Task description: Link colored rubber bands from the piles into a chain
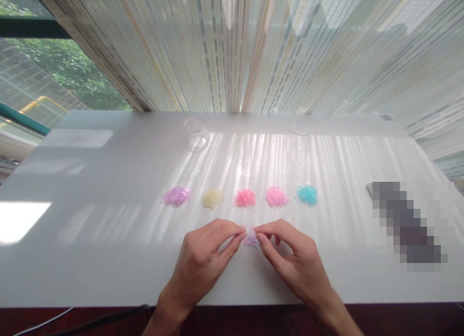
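Both hands meet at the near middle of the white table [119, 273], over a small mixed pile of thin pale purple and bluish pieces [251, 239]. My left hand [203, 254] pinches with thumb and forefinger at the pile's left side. Opposite it, my right hand [292, 251] is closed in a similar pinch. What the fingertips hold is too small to make out. Just beyond lies a row of heaps of tiny thin loops: purple [177, 196], yellow [212, 197], coral [245, 197], pink [277, 196] and teal [307, 195].
A clear jar [196, 135] stands at the back, left of centre. Farther right lies a clear round lid [299, 128]. A blurred-out dark object [409, 225] is on the right side. Striped curtains [232, 51] hang behind the table, with a window at left.
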A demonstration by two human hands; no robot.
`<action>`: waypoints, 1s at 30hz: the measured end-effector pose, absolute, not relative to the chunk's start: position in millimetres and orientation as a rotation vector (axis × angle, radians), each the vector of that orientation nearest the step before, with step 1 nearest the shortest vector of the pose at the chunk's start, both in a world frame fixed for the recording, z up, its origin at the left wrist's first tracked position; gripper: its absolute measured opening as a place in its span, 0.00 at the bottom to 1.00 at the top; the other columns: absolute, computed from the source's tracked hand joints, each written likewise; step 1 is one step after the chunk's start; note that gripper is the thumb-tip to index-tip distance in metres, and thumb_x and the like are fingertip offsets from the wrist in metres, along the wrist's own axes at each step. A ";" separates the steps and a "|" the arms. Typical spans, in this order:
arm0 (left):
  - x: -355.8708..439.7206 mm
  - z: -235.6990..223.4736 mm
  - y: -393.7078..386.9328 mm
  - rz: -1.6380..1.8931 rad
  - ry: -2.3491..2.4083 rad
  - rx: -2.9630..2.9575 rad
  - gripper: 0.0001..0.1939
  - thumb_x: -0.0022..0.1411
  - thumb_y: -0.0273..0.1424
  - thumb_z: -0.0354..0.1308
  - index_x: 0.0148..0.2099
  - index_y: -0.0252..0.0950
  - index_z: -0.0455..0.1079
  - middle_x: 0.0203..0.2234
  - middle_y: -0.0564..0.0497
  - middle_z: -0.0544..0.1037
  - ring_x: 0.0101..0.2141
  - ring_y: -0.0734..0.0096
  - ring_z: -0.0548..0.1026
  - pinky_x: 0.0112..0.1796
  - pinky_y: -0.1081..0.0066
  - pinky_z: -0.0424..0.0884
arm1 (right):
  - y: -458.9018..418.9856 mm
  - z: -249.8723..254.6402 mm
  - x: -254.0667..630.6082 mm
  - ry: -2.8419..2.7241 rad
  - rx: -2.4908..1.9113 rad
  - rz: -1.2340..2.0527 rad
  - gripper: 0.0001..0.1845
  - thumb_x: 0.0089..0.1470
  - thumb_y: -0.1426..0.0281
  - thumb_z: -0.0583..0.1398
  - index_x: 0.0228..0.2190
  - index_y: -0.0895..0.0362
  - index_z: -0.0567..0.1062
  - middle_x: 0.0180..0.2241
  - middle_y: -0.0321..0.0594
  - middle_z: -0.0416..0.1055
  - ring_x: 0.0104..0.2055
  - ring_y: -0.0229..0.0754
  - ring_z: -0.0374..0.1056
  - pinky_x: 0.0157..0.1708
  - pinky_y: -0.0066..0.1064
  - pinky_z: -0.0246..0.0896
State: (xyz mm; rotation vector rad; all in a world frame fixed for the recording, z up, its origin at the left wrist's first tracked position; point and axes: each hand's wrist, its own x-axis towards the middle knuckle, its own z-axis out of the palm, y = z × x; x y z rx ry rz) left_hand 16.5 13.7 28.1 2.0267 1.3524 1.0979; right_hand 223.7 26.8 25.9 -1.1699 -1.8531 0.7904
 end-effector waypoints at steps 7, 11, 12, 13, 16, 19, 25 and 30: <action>-10.9 27.5 29.8 1.179 1.834 1.937 0.05 0.68 0.27 0.62 0.41 0.39 0.79 0.34 0.53 0.83 0.23 0.77 0.68 0.27 0.74 0.69 | 25.0 14.2 229.8 -1.847 -1.183 0.761 0.06 0.64 0.74 0.61 0.39 0.53 0.79 0.32 0.36 0.79 0.32 0.37 0.75 0.30 0.28 0.70; -14.0 23.0 37.0 1.162 1.939 1.920 0.05 0.68 0.29 0.61 0.40 0.39 0.79 0.34 0.53 0.82 0.22 0.77 0.64 0.28 0.73 0.68 | 25.2 10.4 231.3 -1.866 -1.143 0.729 0.07 0.64 0.75 0.60 0.40 0.53 0.79 0.32 0.37 0.79 0.31 0.39 0.75 0.31 0.30 0.72; -13.3 21.6 38.0 1.155 1.961 1.918 0.05 0.68 0.30 0.61 0.40 0.39 0.79 0.34 0.53 0.81 0.22 0.77 0.63 0.27 0.72 0.67 | 25.6 10.1 231.3 -1.868 -1.139 0.725 0.07 0.64 0.75 0.60 0.40 0.53 0.79 0.31 0.37 0.79 0.31 0.39 0.75 0.31 0.30 0.72; -12.6 20.2 38.8 1.148 1.983 1.916 0.05 0.68 0.30 0.61 0.40 0.39 0.79 0.33 0.53 0.81 0.22 0.76 0.63 0.27 0.72 0.67 | 26.1 9.9 231.3 -1.868 -1.140 0.724 0.07 0.64 0.75 0.60 0.39 0.53 0.79 0.31 0.37 0.78 0.31 0.39 0.74 0.31 0.30 0.72; -11.2 17.0 40.1 1.132 2.031 1.915 0.05 0.67 0.31 0.62 0.40 0.39 0.79 0.32 0.53 0.80 0.22 0.76 0.62 0.27 0.72 0.66 | 27.1 9.5 231.3 -1.861 -1.143 0.726 0.07 0.64 0.75 0.61 0.39 0.53 0.79 0.30 0.36 0.78 0.30 0.38 0.74 0.30 0.29 0.72; -11.9 17.5 38.4 1.137 2.048 1.920 0.04 0.67 0.30 0.63 0.42 0.39 0.80 0.33 0.54 0.79 0.22 0.76 0.61 0.27 0.72 0.65 | 27.1 9.3 231.4 -1.863 -1.142 0.717 0.07 0.63 0.75 0.61 0.39 0.53 0.79 0.30 0.36 0.78 0.29 0.38 0.74 0.30 0.29 0.72; -9.5 27.8 20.0 1.009 1.813 2.051 0.05 0.69 0.30 0.62 0.46 0.40 0.78 0.34 0.54 0.78 0.22 0.78 0.64 0.27 0.75 0.68 | 26.6 11.0 231.9 -1.870 -1.149 0.703 0.07 0.64 0.74 0.60 0.39 0.53 0.79 0.30 0.36 0.78 0.30 0.39 0.74 0.31 0.31 0.73; 4.6 22.7 7.9 0.818 1.544 2.177 0.08 0.71 0.32 0.60 0.51 0.40 0.76 0.36 0.52 0.79 0.30 0.74 0.77 0.27 0.77 0.71 | 25.4 7.4 230.4 -1.931 -1.124 0.647 0.08 0.63 0.74 0.61 0.43 0.52 0.78 0.33 0.39 0.76 0.35 0.42 0.74 0.34 0.33 0.74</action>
